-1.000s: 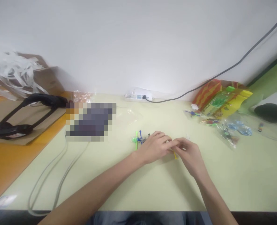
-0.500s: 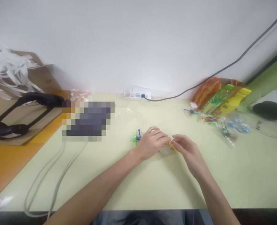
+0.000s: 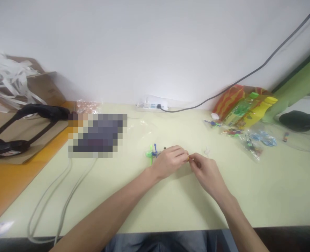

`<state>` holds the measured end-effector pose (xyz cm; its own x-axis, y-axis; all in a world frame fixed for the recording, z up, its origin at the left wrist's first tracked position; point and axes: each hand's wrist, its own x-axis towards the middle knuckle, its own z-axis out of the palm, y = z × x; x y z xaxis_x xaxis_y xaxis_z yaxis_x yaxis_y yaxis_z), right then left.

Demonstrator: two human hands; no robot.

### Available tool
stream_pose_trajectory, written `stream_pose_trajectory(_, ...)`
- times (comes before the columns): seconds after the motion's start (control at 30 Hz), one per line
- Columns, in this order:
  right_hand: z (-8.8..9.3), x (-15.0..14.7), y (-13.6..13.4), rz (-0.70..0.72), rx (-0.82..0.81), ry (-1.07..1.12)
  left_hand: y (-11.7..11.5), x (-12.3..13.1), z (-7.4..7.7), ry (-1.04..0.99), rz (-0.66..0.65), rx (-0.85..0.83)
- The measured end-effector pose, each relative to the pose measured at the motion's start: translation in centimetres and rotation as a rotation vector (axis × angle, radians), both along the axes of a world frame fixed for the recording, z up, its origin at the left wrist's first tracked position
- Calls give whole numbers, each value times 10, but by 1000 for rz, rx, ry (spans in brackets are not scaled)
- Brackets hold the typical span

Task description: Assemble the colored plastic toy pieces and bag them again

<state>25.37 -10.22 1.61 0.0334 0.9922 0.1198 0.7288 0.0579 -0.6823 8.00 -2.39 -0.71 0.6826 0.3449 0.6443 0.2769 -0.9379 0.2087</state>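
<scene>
Fingertips of both hands meet above the pale table (image 3: 134,196). My left hand (image 3: 170,161) is closed, curled over a small yellow plastic piece (image 3: 188,158) that is mostly hidden. My right hand (image 3: 204,169) pinches at the edge of that same piece, thumb and forefinger pressed together. Just left of my left hand lie small green and blue plastic parts (image 3: 151,153), with a dark bit by the knuckles. A small white piece (image 3: 206,151) rests behind my right hand.
At the back right are a red-and-yellow bag (image 3: 229,101), a green bottle (image 3: 242,108), a yellow bottle (image 3: 259,112) and small plastic packets (image 3: 253,147). A power strip (image 3: 152,104) stands by the wall. Left are a blurred dark device (image 3: 99,134), cables (image 3: 65,203) and a black frame (image 3: 34,108).
My right hand has closed its fingers and come in against the left. The yellow piece, visible between the hands before, is now nearly covered. The white piece behind my right hand shows more.
</scene>
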Motion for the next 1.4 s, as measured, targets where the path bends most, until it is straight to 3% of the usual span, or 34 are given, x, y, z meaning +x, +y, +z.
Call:
stream_pose_trajectory(0.17,-5,-8,2,-77,58,-47,4,2,0,28,-17,27)
stream_pose_trajectory(0.37,-13,5,14,-308,79,-13,11,-12,4,-95,45,-20)
stream_pose_trajectory(0.47,-19,5,14,-261,74,-28,15,-14,3,-103,104,-90)
stream_pose_trajectory(0.63,-37,-3,12,-242,62,-323,16,-1,-5,176,141,-57)
stream_pose_trajectory(0.73,-50,-1,15,-222,79,-424,17,4,-10,225,190,-29)
stream_pose_trajectory(0.83,-55,0,18,-203,90,-449,20,5,-12,246,238,-11)
stream_pose_trajectory(0.97,-49,-1,14,-177,68,-338,21,3,-11,254,279,-19)
stream_pose_trajectory(1.1,-37,19,5,-257,114,-169,18,-2,-10,221,281,-40)
stream_pose_trajectory(1.23,-37,58,9,-489,160,-313,16,-6,-9,145,271,-55)
stream_pose_trajectory(1.4,-50,77,25,-361,30,-291,12,-8,-6,95,268,-74)
